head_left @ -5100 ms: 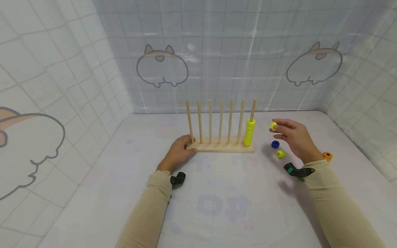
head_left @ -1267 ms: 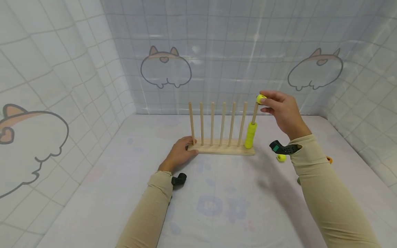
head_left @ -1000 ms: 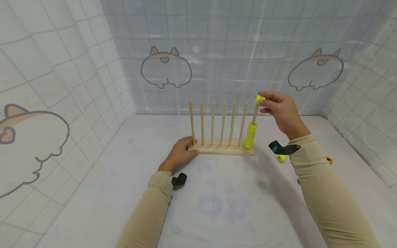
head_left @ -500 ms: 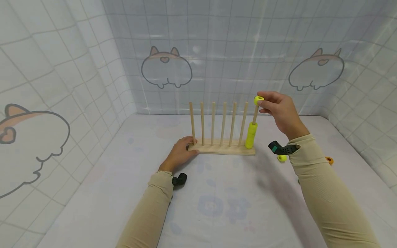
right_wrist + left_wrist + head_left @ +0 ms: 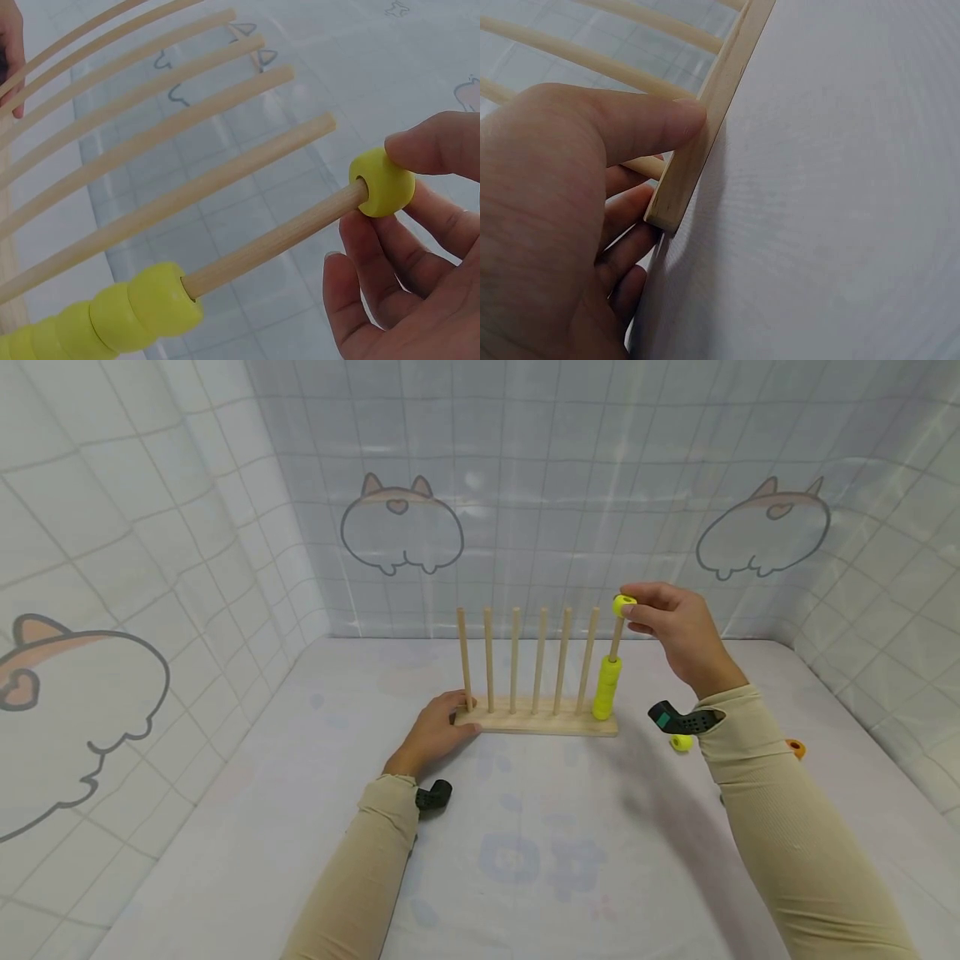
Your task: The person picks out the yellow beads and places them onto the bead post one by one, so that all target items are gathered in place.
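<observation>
A wooden rack [image 5: 536, 722] with several upright pegs stands on the cloth. My left hand [image 5: 435, 727] grips its left end, thumb on the front edge of the base [image 5: 694, 150] and fingers behind. With thumb and fingers, my right hand [image 5: 678, 627] pinches a yellow bead [image 5: 623, 605] at the top of the rightmost peg. In the right wrist view the tip of that peg [image 5: 277, 244] enters the hole of the pinched bead [image 5: 390, 184]. Lower on the same peg sits a stack of yellow beads [image 5: 607, 687]; the other pegs are bare.
Right of the rack, a loose yellow bead [image 5: 681, 742] lies on the cloth near the right wrist strap [image 5: 678, 718]. An orange bead [image 5: 796, 748] is farther right, beyond the forearm. Tile-patterned sheets [image 5: 555, 527] with cartoon drawings hang at the back and sides.
My right hand has carried the yellow bead from right of the rack up to the rightmost peg, then slightly left and down onto its tip. My left hand keeps its grip on the rack.
</observation>
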`<state>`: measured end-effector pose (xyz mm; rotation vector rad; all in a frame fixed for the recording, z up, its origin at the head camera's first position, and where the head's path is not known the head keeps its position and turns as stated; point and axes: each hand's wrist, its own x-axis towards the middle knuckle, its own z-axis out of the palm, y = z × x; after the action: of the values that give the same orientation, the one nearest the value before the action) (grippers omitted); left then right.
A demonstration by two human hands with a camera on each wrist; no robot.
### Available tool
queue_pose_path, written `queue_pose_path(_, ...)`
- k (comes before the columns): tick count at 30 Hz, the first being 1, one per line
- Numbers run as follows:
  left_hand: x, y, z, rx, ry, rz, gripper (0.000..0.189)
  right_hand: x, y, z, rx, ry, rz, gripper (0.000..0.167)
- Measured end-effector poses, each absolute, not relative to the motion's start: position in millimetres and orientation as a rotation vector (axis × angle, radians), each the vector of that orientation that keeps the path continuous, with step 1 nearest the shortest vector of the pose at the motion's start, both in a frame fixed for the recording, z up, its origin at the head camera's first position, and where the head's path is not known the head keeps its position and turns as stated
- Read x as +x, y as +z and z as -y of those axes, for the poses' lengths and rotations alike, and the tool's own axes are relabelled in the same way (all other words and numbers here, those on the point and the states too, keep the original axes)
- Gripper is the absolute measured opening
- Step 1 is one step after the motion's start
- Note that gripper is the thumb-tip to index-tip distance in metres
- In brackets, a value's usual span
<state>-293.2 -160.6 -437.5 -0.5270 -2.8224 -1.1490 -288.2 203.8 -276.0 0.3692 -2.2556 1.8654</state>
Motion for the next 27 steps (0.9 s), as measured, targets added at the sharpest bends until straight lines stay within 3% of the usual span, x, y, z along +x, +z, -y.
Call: queue_pose_path(27,-293.2,-438.3,161.6,-0.526,-1.133,2.827,0.046,-285.5,-274.2,-206.6,0.407,1.879,2.274,0.040)
